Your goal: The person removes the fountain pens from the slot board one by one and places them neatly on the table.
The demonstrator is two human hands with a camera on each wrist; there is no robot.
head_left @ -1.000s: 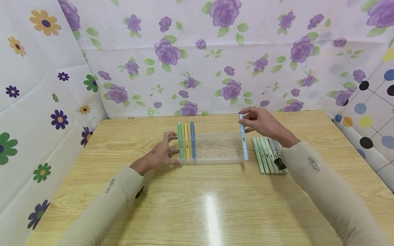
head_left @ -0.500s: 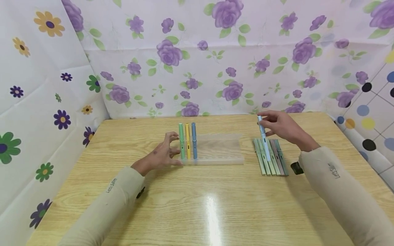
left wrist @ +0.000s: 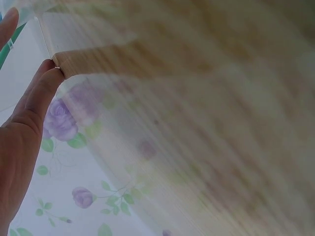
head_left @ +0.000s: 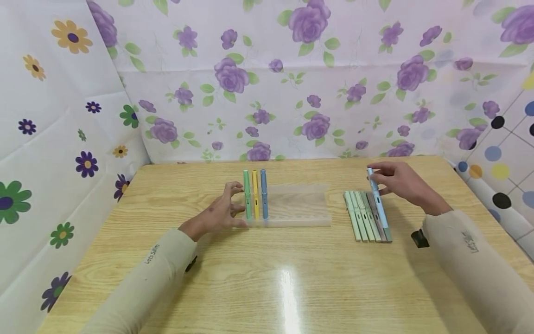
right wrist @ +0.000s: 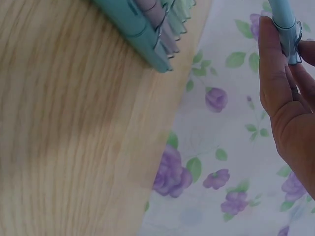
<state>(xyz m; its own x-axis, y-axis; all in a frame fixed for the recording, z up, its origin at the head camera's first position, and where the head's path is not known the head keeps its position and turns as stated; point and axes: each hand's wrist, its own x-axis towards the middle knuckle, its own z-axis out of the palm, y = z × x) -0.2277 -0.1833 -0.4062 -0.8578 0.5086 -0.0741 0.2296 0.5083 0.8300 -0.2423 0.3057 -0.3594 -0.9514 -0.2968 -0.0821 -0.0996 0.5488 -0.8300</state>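
Note:
A clear plastic pen stand rests on the wooden table. My left hand holds its left end between thumb and fingers; in the left wrist view, fingertips touch the clear edge. Green, yellow and blue pens stand side by side in its left part. My right hand pinches a light blue pen near its cap end. That pen hangs tilted over the right side of a row of pens lying on the table, partly hiding the rightmost one.
The wooden table ends at the back against a flowered cloth. Patterned cloths also hang at the left and right. A black wrist piece sits by the right sleeve.
My right hand has carried the light blue pen rightward, from the stand's right end to over the right side of the lying pens. My left hand stays at the stand.

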